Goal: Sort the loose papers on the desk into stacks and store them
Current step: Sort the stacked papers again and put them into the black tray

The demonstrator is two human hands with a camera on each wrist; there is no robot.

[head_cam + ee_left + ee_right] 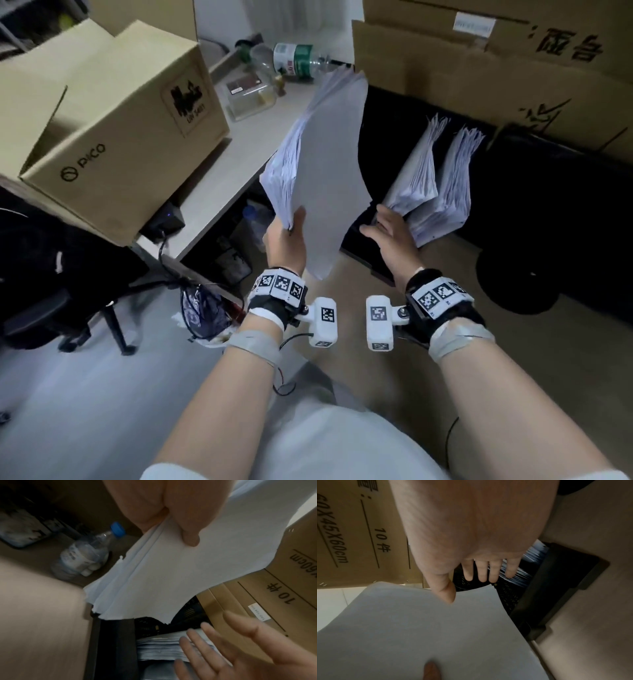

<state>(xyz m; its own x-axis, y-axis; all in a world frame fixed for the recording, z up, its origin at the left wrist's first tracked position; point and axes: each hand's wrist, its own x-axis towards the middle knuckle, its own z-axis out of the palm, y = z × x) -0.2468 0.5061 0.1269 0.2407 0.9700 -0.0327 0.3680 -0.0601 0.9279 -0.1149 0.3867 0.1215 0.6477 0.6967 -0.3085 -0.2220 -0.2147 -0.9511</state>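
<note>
My left hand (289, 233) grips a thick stack of white papers (325, 164) by its lower edge, thumb on the front sheet, holding it upright above the gap between the desk and a black file holder (363, 240). The same stack (171, 568) fills the left wrist view, and the right wrist view shows it as a broad sheet (428, 628). Two paper stacks (435, 185) stand inside the black holder. My right hand (390, 226) is open, fingers straight, at the front of those stored stacks; its fingers (488, 572) reach into the holder.
A PICO cardboard box (113, 130) sits on the white desk (233, 161) at left, with a plastic bottle (294, 60) and a clear box (248, 96) behind. Large cardboard boxes (513, 78) stand behind the holder. A water bottle (85, 553) stands under the desk. An office chair (51, 291) is at left.
</note>
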